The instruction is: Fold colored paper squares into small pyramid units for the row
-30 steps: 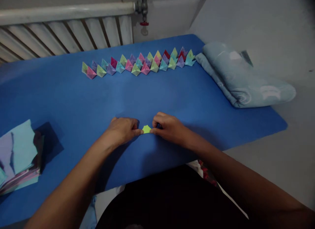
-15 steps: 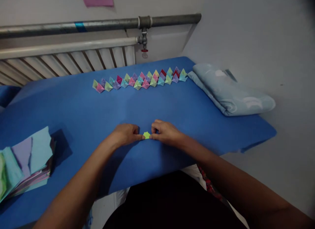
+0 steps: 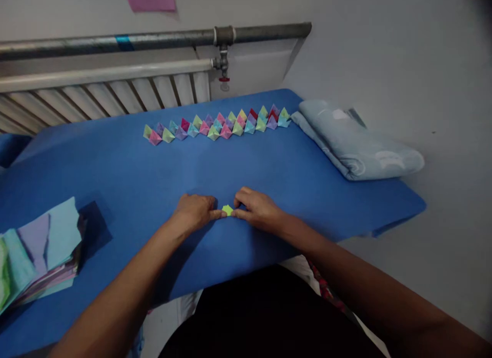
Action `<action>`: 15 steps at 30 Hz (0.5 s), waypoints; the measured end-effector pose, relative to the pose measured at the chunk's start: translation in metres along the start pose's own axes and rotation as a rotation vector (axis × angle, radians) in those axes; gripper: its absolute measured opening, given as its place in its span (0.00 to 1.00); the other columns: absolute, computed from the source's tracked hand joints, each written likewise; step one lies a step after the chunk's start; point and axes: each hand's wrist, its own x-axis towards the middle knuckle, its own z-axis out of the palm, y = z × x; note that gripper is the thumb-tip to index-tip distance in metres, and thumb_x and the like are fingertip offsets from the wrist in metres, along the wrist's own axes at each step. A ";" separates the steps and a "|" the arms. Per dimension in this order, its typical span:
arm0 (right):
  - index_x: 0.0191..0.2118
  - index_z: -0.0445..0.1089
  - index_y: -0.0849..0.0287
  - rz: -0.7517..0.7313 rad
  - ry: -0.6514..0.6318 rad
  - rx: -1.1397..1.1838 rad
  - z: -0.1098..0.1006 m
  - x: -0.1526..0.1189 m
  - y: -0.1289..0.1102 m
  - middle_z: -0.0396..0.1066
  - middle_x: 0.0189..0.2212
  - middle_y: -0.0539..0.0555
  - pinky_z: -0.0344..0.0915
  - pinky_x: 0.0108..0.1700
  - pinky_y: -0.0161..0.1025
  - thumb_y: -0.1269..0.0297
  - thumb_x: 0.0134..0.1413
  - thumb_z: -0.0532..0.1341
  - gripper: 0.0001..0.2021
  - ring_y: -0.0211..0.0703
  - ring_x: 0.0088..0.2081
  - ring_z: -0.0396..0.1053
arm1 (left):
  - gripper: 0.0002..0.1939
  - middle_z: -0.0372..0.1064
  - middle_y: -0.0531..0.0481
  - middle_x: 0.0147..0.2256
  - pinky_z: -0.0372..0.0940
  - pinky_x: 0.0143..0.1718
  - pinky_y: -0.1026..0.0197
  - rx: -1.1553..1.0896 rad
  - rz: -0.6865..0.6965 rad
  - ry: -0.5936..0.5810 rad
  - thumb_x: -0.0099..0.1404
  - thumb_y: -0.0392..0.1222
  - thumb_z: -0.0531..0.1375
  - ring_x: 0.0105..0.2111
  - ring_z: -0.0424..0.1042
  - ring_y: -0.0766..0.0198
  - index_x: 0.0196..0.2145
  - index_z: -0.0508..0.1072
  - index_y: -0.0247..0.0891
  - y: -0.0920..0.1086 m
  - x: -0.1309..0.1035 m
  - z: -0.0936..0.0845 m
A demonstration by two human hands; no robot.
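Note:
A small folded piece of yellow-green paper [image 3: 227, 210] lies on the blue-covered surface [image 3: 161, 178] close to its near edge. My left hand [image 3: 196, 210] has its thumb on the paper's left side, the other fingers curled. From the right, my right hand [image 3: 254, 206] presses its thumb on the paper's other side with its fingers bent. Parts of the paper's edges are hidden under the thumbs. Farther back stand two rows of folded paper pieces [image 3: 213, 131] in pink, green, purple, blue, yellow and red.
A stack of coloured paper sheets [image 3: 63, 227] lies at the left. The folded light-blue blanket [image 3: 361, 142] rests at the right by the wall. Behind the surface are a white radiator [image 3: 161, 94], a metal pipe [image 3: 169, 40] and a red-handled valve [image 3: 224, 80].
Both thumbs stay on the yellow-green paper, with the right one stretched a little farther over it. The whole view has shifted slightly.

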 end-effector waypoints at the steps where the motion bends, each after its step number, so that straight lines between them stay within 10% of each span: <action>1: 0.38 0.69 0.59 0.000 0.007 -0.002 0.001 0.000 -0.001 0.67 0.38 0.52 0.58 0.39 0.35 0.66 0.55 0.63 0.05 0.39 0.37 0.65 | 0.21 0.70 0.51 0.24 0.53 0.34 0.58 -0.007 0.013 0.028 0.63 0.61 0.55 0.27 0.66 0.62 0.27 0.70 0.40 -0.002 -0.001 0.003; 15: 0.28 0.66 0.58 0.095 0.208 0.290 0.019 0.015 -0.004 0.62 0.25 0.45 0.52 0.29 0.32 0.71 0.51 0.62 0.05 0.33 0.26 0.58 | 0.05 0.67 0.53 0.27 0.57 0.29 0.63 -0.739 0.261 0.259 0.56 0.40 0.61 0.27 0.64 0.67 0.32 0.74 0.39 -0.024 0.015 0.013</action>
